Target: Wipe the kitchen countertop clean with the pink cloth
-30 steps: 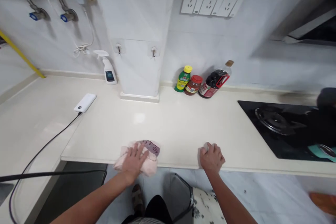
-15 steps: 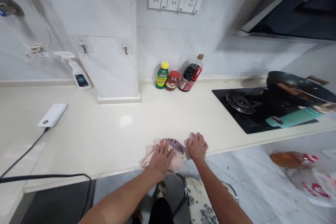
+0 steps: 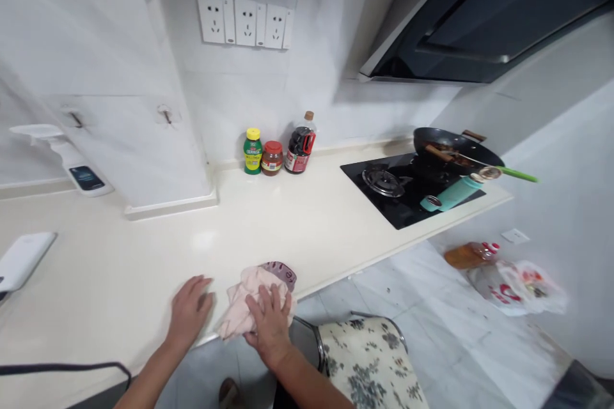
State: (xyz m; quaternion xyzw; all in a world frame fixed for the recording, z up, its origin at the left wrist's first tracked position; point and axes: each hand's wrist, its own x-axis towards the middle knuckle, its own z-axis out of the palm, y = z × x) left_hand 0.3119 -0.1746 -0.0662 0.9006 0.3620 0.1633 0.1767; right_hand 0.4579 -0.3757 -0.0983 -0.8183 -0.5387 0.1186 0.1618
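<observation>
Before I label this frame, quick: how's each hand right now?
Left hand: open, holding nothing.
Right hand: open, spread on top of the pink cloth.

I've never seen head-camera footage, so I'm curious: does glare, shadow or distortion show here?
Head view: glare whitens the countertop beyond the left hand; same view, soft shadow darkens the wall below the range hood; near that view's left edge, the spray bottle looks stretched, probably lens distortion; also there, the pink cloth looks fairly sharp.
</observation>
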